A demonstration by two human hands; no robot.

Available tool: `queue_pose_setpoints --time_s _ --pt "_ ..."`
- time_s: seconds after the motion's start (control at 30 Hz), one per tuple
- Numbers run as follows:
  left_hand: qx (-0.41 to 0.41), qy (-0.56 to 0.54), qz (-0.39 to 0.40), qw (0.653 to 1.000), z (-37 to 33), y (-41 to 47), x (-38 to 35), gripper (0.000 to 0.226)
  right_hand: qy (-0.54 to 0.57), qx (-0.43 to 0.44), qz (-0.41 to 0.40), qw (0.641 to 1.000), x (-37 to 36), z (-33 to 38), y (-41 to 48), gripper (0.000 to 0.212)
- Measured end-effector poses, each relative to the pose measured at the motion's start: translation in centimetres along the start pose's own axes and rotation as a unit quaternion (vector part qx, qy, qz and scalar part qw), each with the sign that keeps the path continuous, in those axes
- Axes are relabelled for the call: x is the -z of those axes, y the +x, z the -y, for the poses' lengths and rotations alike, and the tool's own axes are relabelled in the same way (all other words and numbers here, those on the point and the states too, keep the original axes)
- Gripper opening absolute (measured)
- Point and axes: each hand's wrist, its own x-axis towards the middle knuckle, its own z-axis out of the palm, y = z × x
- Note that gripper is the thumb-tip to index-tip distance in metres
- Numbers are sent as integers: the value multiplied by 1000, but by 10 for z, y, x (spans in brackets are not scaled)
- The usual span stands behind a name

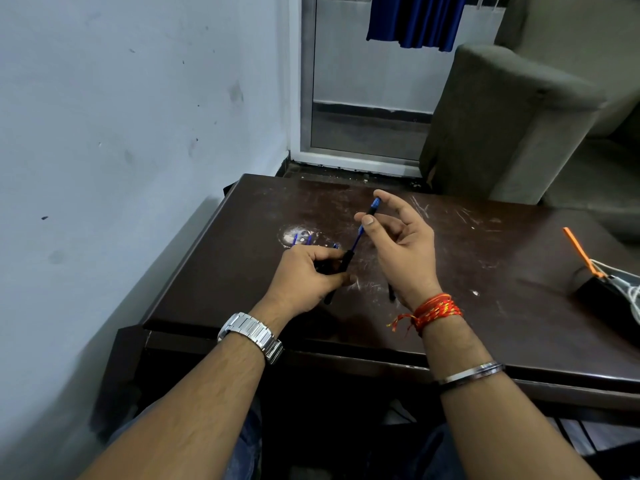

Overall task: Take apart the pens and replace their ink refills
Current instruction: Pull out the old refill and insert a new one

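Right hand (398,244) pinches the blue-and-black end piece (372,207) between thumb and forefinger, other fingers loosely spread; left hand (304,275) is curled round the black barrel (341,265), low over the counter (485,258). Thin blue refill (356,239) bridges the two hands in line with the barrel, long axis running from near-left and low to far-right and high, end piece pointing away from the person. Judgement: separation depends on pulling straight along that axis; loose blue parts (301,239) lie just beyond the left hand.

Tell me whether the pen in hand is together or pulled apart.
Pulled apart, partly: the left hand grips the black barrel, the right hand pinches the end piece, and the blue refill shows bare between them.
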Motion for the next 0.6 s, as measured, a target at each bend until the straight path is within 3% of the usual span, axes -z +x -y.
queue_pose_setpoints --time_s 0.23,0.6 --pt "-2 -19 -16 1000 0 1 0 38 -34 -34 78 996 -6 -1 -6 35" --pt "-5 -21 -31 999 -4 -2 0 36 -20 -53 81 995 -5 0 -3 31"
